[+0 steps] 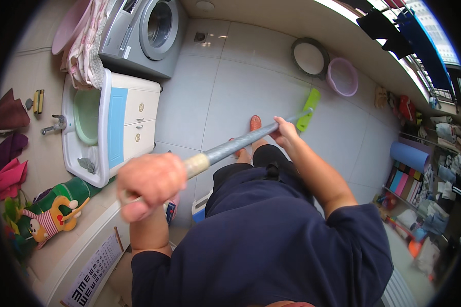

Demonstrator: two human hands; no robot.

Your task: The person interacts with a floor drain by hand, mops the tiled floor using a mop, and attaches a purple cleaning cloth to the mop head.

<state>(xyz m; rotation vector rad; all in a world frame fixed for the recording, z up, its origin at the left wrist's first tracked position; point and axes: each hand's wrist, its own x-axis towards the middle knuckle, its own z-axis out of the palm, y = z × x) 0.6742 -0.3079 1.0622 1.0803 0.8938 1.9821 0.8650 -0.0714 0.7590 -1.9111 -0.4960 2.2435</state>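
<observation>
My left hand (151, 184) grips the cream-coloured top end of a long grey pole (238, 142), close to the camera. Lower down the same pole, my right hand (284, 132) is closed around the shaft. The pole slants away to the right and ends at a flat lime-green mop head or broom head (308, 110) on the tiled floor (253, 84). That head is slightly blurred, so its exact kind is unclear. Orange shoes (256, 122) are on my feet, just left of the pole's lower part.
A grey front-loading washing machine (150, 38) and a white washbasin cabinet (134, 119) stand on the left. By the far wall are a dark-rimmed round basin (310, 57) and a pink basin (342, 76). Crowded shelves (407, 188) line the right side. Slippers (380, 96) lie near them.
</observation>
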